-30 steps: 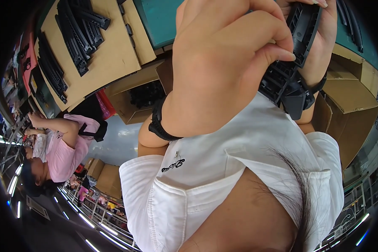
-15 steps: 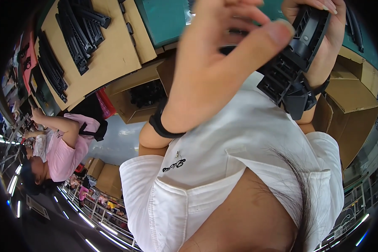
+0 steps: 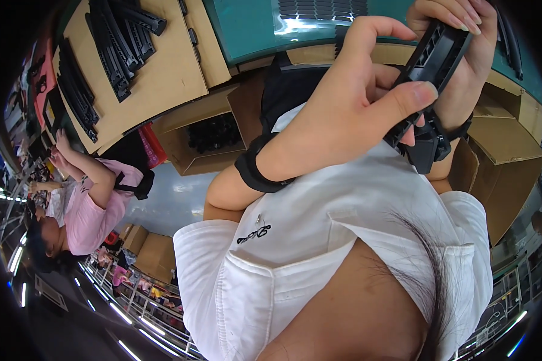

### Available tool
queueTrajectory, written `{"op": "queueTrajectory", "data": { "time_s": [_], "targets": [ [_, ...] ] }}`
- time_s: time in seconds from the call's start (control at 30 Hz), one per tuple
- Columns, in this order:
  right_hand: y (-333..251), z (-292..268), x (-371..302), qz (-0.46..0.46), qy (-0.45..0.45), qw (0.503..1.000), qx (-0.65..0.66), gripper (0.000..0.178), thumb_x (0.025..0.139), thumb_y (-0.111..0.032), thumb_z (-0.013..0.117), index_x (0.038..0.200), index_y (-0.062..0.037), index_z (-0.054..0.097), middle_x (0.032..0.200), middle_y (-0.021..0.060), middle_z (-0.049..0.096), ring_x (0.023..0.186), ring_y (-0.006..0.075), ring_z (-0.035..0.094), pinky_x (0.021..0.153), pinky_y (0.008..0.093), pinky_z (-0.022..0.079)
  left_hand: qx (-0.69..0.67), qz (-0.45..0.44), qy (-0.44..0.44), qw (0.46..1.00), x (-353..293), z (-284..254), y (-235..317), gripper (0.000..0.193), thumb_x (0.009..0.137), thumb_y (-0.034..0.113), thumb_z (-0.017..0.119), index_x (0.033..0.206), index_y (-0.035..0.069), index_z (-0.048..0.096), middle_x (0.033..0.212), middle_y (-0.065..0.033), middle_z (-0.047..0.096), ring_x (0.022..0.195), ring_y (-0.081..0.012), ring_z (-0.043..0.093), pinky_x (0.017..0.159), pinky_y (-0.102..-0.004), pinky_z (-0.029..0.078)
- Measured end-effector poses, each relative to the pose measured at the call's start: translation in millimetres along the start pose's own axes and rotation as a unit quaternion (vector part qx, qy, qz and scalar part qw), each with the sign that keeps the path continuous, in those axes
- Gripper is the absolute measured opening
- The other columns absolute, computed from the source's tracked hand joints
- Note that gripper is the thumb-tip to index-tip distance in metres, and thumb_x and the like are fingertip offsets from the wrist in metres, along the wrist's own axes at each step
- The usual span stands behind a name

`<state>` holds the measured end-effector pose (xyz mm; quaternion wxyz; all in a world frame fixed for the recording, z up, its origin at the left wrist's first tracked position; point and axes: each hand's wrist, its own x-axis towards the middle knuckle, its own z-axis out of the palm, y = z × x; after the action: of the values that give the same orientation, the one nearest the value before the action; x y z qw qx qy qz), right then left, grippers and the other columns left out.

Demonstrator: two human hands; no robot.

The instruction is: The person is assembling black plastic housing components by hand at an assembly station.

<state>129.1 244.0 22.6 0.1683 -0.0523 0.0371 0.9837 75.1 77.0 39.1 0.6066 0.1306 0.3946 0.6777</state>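
Note:
My right hand (image 3: 467,57) grips the upper end of a long black plastic part (image 3: 435,57), which has a ribbed, hollow side. The part slants down toward my chest. My left hand (image 3: 367,102) lies against its lower half, thumb across the near face and some fingers wrapped behind, hidden by the part; the index finger is bent and lifted off. Below my left fingers, near my right wrist, shows a black blocky piece (image 3: 426,147); whether it belongs to the part I cannot tell. Both wrists wear black bands.
Several long black plastic parts (image 3: 123,48) lie on a cardboard-topped table (image 3: 168,72) at left. Beneath it, an open carton (image 3: 190,159) holds black pieces. A green work surface (image 3: 241,30) spans the far side. Another carton (image 3: 503,174) stands at right; a person in pink (image 3: 96,210) works at left.
My left hand, blurred and raised earlier, has come down and right onto the part. The part has turned, so its open inner side shows less. The person at left has moved their arms.

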Motion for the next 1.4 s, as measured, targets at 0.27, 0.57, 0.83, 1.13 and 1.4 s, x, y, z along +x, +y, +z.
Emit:
{"op": "queueTrajectory", "data": {
  "time_s": [0.27, 0.57, 0.83, 1.13, 1.4],
  "targets": [
    [-28.8, -21.3, 3.6, -0.037, 0.03, 0.999, -0.005, 0.024, 0.101, -0.009, 0.053, 0.077, -0.0062, 0.049, 0.067, -0.0014, 0.05, 0.059, 0.0078, 0.052, 0.063, 0.024, 0.049, 0.647, 0.364, 0.214, 0.634, 35.3, -81.9, -40.3, 0.029, 0.098, 0.014, 0.07, 0.124, 0.007, 0.057, 0.092, -0.0026, 0.072, 0.085, -0.0117, 0.068, 0.069, -0.0279, 0.053],
    [-29.1, -24.4, 5.8, -0.046, 0.026, 0.998, -0.034, 0.024, 0.1, -0.008, 0.054, 0.076, -0.0069, 0.049, 0.067, -0.0015, 0.05, 0.058, 0.008, 0.051, 0.064, 0.0241, 0.049, 0.668, 0.321, 0.241, 0.626, 39.5, -71.0, -33.1, 0.011, 0.077, -0.002, 0.074, 0.085, 0.001, 0.067, 0.087, -0.0114, 0.063, 0.085, -0.0302, 0.061, 0.074, -0.0384, 0.05],
    [-22.9, -18.8, 5.8, -0.037, 0.027, 0.999, -0.015, 0.024, 0.1, -0.008, 0.054, 0.076, -0.0066, 0.05, 0.067, -0.0014, 0.05, 0.059, 0.0082, 0.052, 0.065, 0.0245, 0.05, 0.611, 0.419, 0.214, 0.637, 44.0, -84.3, -34.4, 0.009, 0.079, -0.004, 0.071, 0.084, 0.0, 0.065, 0.087, -0.0134, 0.064, 0.086, -0.034, 0.062, 0.075, -0.04, 0.05],
    [-18.5, -14.6, 4.2, -0.02, 0.026, 0.999, 0.007, 0.025, 0.1, -0.009, 0.056, 0.076, -0.0068, 0.051, 0.067, -0.0015, 0.051, 0.06, 0.009, 0.054, 0.068, 0.025, 0.052, 0.448, 0.563, 0.023, 0.694, 29.4, -57.5, 9.9, 0.015, 0.083, -0.001, 0.072, 0.097, 0.002, 0.073, 0.1, -0.0126, 0.072, 0.091, -0.0254, 0.069, 0.079, -0.0298, 0.052],
    [-10.0, -6.6, 3.3, 0.002, 0.021, 0.999, 0.038, 0.025, 0.1, -0.01, 0.057, 0.075, -0.007, 0.051, 0.067, -0.0013, 0.052, 0.061, 0.0095, 0.055, 0.069, 0.0258, 0.053, 0.404, 0.508, 0.025, 0.76, 24.1, -46.3, -4.4, 0.018, 0.085, 0.001, 0.072, 0.102, 0.002, 0.069, 0.099, -0.0129, 0.072, 0.089, -0.0248, 0.069, 0.078, -0.0301, 0.053]
  ]
}}
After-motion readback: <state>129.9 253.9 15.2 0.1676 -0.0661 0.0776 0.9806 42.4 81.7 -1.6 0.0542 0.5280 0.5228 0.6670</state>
